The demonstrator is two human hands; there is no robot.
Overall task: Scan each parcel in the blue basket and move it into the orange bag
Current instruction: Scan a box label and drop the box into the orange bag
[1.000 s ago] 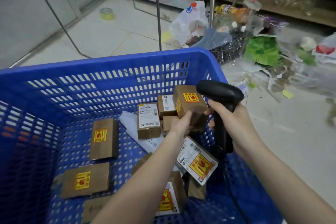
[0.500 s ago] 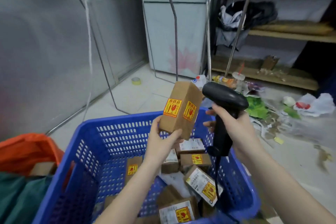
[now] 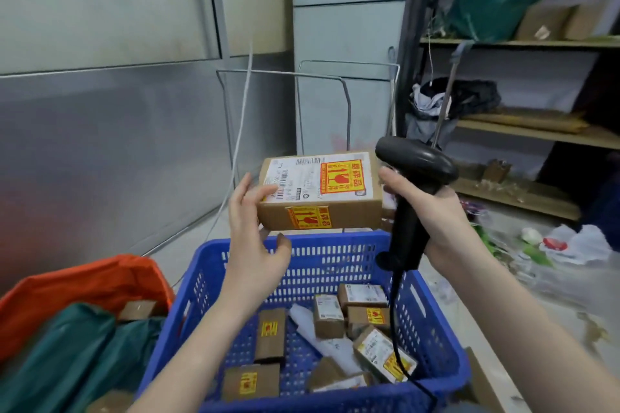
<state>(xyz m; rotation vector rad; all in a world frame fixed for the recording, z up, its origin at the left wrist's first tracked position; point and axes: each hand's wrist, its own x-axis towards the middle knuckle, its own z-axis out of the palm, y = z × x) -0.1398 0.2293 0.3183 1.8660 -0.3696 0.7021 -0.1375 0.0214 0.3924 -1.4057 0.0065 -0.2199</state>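
Note:
My left hand (image 3: 255,234) holds a brown cardboard parcel (image 3: 318,191) by its left end, high above the blue basket (image 3: 322,258). The parcel's white label and red-yellow fragile sticker face up. My right hand (image 3: 432,221) grips a black handheld scanner (image 3: 411,191) just right of the parcel, its head level with the label. Several more brown parcels (image 3: 268,335) lie in the basket. The orange bag (image 3: 84,285) sits at the lower left beside the basket, with a small box showing inside it.
A green bag (image 3: 77,352) lies in front of the orange one. Wire frames (image 3: 302,104) stand behind the basket against a metal wall. Shelves (image 3: 523,130) with bags fill the right. Plastic rubbish (image 3: 570,248) litters the floor at right.
My left hand lifted the parcel out of the basket and turned it flat, label up. The scanner rose alongside it. My view tilted up, bringing the orange bag into sight.

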